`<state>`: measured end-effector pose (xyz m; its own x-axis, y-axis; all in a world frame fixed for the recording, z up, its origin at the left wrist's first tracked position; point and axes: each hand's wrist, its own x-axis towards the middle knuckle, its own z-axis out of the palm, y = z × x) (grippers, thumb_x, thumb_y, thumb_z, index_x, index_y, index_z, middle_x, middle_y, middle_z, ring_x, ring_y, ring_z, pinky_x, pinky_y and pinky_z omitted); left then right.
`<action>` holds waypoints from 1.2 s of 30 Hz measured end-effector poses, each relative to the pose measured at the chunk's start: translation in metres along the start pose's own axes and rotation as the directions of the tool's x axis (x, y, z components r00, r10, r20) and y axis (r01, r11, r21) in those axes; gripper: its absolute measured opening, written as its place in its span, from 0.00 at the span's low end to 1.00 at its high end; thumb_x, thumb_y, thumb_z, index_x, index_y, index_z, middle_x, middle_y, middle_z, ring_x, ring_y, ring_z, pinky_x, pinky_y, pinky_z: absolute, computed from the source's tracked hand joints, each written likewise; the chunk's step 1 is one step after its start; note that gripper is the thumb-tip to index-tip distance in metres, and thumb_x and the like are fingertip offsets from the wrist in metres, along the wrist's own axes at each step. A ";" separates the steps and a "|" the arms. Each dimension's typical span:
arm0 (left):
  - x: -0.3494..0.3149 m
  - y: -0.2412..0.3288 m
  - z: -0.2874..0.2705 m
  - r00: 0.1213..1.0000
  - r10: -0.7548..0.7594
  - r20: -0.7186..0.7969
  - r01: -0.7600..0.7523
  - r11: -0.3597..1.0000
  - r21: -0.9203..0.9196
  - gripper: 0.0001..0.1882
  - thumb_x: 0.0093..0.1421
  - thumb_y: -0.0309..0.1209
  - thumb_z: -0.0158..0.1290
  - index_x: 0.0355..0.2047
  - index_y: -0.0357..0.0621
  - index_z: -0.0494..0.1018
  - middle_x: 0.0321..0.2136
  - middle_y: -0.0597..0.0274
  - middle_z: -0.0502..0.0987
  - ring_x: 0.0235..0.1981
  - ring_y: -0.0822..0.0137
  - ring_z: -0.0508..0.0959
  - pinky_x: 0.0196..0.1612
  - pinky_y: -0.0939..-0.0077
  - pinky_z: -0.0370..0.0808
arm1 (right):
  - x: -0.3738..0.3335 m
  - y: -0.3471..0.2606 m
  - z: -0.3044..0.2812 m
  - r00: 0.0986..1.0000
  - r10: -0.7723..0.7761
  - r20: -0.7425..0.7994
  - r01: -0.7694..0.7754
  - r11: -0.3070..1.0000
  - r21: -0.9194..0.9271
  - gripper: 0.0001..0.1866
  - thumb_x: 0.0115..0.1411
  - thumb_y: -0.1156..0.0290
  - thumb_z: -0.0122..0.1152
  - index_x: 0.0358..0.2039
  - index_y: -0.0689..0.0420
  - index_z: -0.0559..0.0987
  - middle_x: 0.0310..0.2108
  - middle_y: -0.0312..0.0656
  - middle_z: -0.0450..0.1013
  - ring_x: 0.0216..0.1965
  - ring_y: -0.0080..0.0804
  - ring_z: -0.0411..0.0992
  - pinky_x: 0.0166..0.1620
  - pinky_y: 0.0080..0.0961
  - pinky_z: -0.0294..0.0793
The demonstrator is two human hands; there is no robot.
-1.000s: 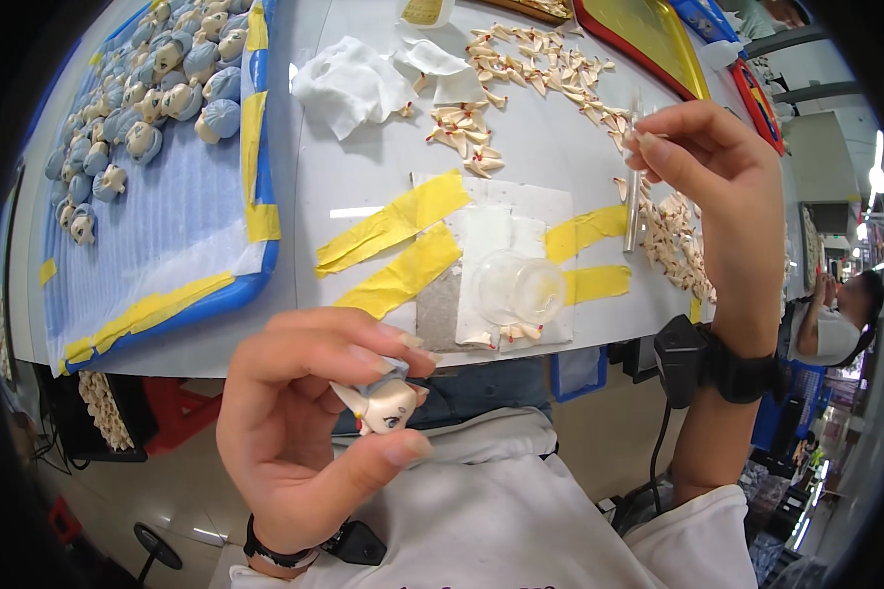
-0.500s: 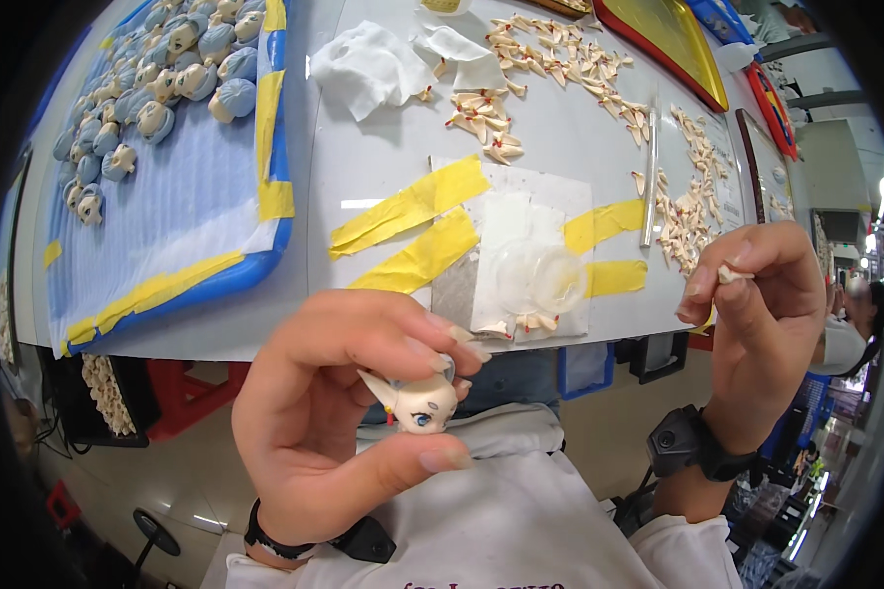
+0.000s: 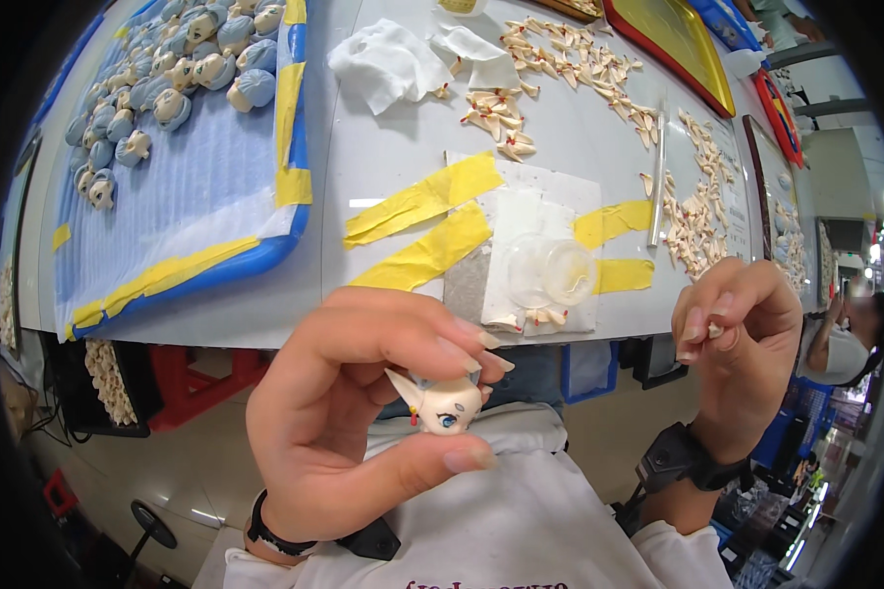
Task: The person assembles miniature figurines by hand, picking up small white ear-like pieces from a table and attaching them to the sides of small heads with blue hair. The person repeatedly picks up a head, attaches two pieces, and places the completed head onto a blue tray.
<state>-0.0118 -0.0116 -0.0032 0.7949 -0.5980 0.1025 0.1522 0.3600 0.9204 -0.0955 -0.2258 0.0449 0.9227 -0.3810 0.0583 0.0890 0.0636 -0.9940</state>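
Observation:
My left hand is closed on a small doll head, held between thumb and fingertips in front of my shirt. The head has a painted blue eye, and one long pointed ear with a red earring shows on its left side; its top is mostly behind my fingers. At the right, my right hand pinches a tiny cream piece, probably a doll ear, mostly hidden by the fingertips. A round clear plastic cup rests on a white pad at the table's near edge, beside a few loose ears.
A blue-rimmed tray with many blue-haired doll heads lies at the left. Piles of pointed ears cover the table's right and back. White cloths, a clear ruler-like strip and a yellow tray lie farther off.
My right hand has moved down and slightly left with the small piece. The left hand, still holding the doll head, sits slightly farther right. The whole view has shifted a little.

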 end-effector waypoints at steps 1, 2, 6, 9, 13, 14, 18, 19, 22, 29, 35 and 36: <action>0.000 0.001 0.000 1.000 -0.005 0.001 0.005 1.000 -0.003 0.23 0.42 0.28 0.63 0.35 0.37 0.64 0.35 0.54 0.66 0.34 0.61 0.75 0.34 0.78 0.76 | 0.000 0.001 0.001 1.000 -0.015 -0.017 0.015 1.000 -0.023 0.09 0.46 0.77 0.63 0.26 0.65 0.72 0.22 0.46 0.70 0.20 0.27 0.69 0.25 0.18 0.70; 0.001 0.000 0.000 1.000 0.001 0.010 -0.001 1.000 -0.007 0.23 0.42 0.28 0.63 0.35 0.37 0.64 0.35 0.54 0.66 0.34 0.61 0.75 0.34 0.78 0.76 | -0.001 0.003 0.002 0.999 -0.032 -0.036 0.030 0.998 -0.049 0.09 0.46 0.77 0.63 0.26 0.66 0.72 0.22 0.46 0.70 0.21 0.27 0.69 0.25 0.18 0.70; 0.000 -0.002 -0.001 1.000 0.002 0.026 -0.002 1.000 -0.020 0.24 0.42 0.30 0.64 0.36 0.37 0.64 0.35 0.54 0.66 0.33 0.61 0.75 0.33 0.77 0.76 | 0.003 0.008 0.003 0.976 -0.216 0.017 0.212 0.938 -0.274 0.08 0.50 0.76 0.60 0.26 0.64 0.71 0.23 0.45 0.69 0.22 0.26 0.68 0.26 0.18 0.68; 0.000 0.000 -0.003 0.999 -0.032 0.043 0.032 0.999 -0.006 0.24 0.42 0.32 0.64 0.36 0.37 0.65 0.35 0.55 0.66 0.33 0.61 0.75 0.33 0.77 0.75 | 0.006 0.009 0.004 0.957 -0.277 0.086 0.287 0.858 -0.425 0.09 0.54 0.71 0.57 0.29 0.61 0.68 0.24 0.43 0.66 0.22 0.24 0.65 0.25 0.17 0.64; -0.002 0.001 -0.003 0.998 -0.055 0.028 0.055 0.998 0.012 0.24 0.42 0.34 0.64 0.35 0.38 0.66 0.35 0.55 0.65 0.32 0.62 0.75 0.33 0.77 0.75 | 0.009 0.004 0.013 0.981 -0.191 0.034 0.190 0.920 -0.343 0.08 0.55 0.71 0.55 0.31 0.60 0.68 0.25 0.43 0.66 0.21 0.24 0.63 0.26 0.16 0.63; -0.002 0.001 -0.004 0.998 -0.057 0.022 0.057 0.998 0.015 0.24 0.42 0.34 0.65 0.35 0.38 0.66 0.34 0.55 0.65 0.32 0.62 0.75 0.33 0.77 0.74 | 0.009 0.003 0.010 0.985 -0.164 0.060 0.175 0.929 -0.325 0.08 0.55 0.71 0.54 0.31 0.60 0.67 0.24 0.42 0.65 0.21 0.23 0.62 0.25 0.16 0.62; -0.002 0.000 -0.007 0.998 -0.053 0.030 0.053 0.999 0.012 0.24 0.42 0.34 0.65 0.35 0.38 0.66 0.34 0.55 0.65 0.32 0.62 0.74 0.33 0.77 0.74 | 0.010 0.002 -0.001 0.981 -0.084 0.174 0.125 0.963 -0.239 0.07 0.55 0.70 0.55 0.30 0.57 0.67 0.23 0.38 0.64 0.18 0.21 0.60 0.23 0.15 0.59; -0.002 -0.001 -0.008 0.998 -0.052 0.031 0.051 0.999 0.008 0.24 0.42 0.34 0.64 0.35 0.38 0.66 0.34 0.55 0.65 0.32 0.63 0.74 0.33 0.77 0.74 | 0.008 0.001 -0.002 0.983 -0.069 0.169 0.104 0.973 -0.206 0.07 0.55 0.70 0.56 0.29 0.56 0.67 0.22 0.37 0.63 0.18 0.20 0.59 0.23 0.14 0.59; -0.002 -0.002 -0.007 0.998 -0.050 0.039 0.050 0.999 0.000 0.24 0.42 0.34 0.64 0.35 0.38 0.66 0.34 0.55 0.65 0.32 0.63 0.74 0.33 0.77 0.74 | 0.006 -0.002 -0.001 0.979 -0.059 0.194 0.085 0.988 -0.126 0.09 0.53 0.68 0.58 0.28 0.55 0.68 0.21 0.35 0.63 0.17 0.19 0.59 0.22 0.13 0.58; 0.000 -0.001 -0.008 0.997 -0.076 0.022 0.076 0.997 0.003 0.24 0.42 0.34 0.65 0.34 0.37 0.66 0.34 0.55 0.66 0.31 0.63 0.75 0.32 0.78 0.74 | 0.010 -0.002 0.005 0.982 -0.099 0.161 0.140 0.954 -0.267 0.16 0.49 0.59 0.64 0.27 0.54 0.68 0.21 0.36 0.63 0.18 0.22 0.60 0.21 0.13 0.58; -0.002 0.000 -0.007 0.997 -0.069 0.020 0.070 0.997 -0.021 0.24 0.41 0.34 0.65 0.33 0.38 0.65 0.35 0.55 0.66 0.32 0.63 0.75 0.33 0.80 0.76 | 0.019 0.005 0.006 0.955 -0.246 0.164 0.292 0.873 -0.391 0.15 0.51 0.61 0.61 0.29 0.55 0.67 0.24 0.39 0.65 0.22 0.25 0.62 0.24 0.16 0.60; -0.001 -0.001 -0.008 0.997 -0.073 0.034 0.074 0.997 -0.027 0.24 0.41 0.34 0.65 0.33 0.38 0.65 0.35 0.55 0.66 0.32 0.63 0.75 0.33 0.80 0.76 | 0.019 0.006 0.006 0.950 -0.267 0.163 0.311 0.864 -0.397 0.14 0.51 0.61 0.61 0.29 0.55 0.68 0.25 0.40 0.65 0.22 0.25 0.62 0.25 0.17 0.60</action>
<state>-0.0086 -0.0057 -0.0074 0.7616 -0.6463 0.0478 0.2260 0.3340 0.9151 -0.0749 -0.2277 0.0405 0.9139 -0.2281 0.3359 0.2151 -0.4296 -0.8770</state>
